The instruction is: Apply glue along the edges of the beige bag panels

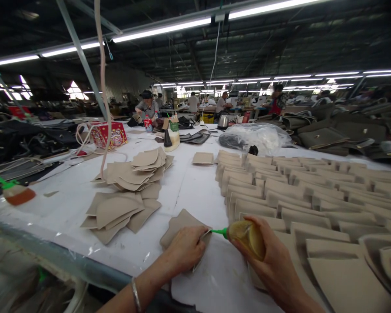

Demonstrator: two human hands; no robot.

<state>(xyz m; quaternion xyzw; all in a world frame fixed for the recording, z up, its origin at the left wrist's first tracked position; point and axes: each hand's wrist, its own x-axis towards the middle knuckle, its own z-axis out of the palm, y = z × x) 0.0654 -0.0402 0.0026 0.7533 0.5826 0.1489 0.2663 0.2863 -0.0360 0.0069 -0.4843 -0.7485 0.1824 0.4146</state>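
My left hand (187, 248) is closed on the edge of a beige leather-like piece (179, 224) near the front of the table. My right hand (267, 256) wraps round a glue bottle (247, 237) with yellowish contents, tilted on its side. Its green nozzle (219, 232) points left, with the tip at the edge of the piece beside my left fingers. Whether glue is flowing cannot be made out. Left of my hands lie loose stacks of similar beige pieces (117, 213). Folded beige pieces (286, 195) stand in dense rows to the right.
A second bottle with a green nozzle (19, 193) lies at the left edge of the white table (195, 191). A cable (103, 87) hangs down at the left. Farther back are a patterned red box (109, 134), a plastic bag (257, 137) and a kettle (223, 122). A person (147, 106) works across the table.
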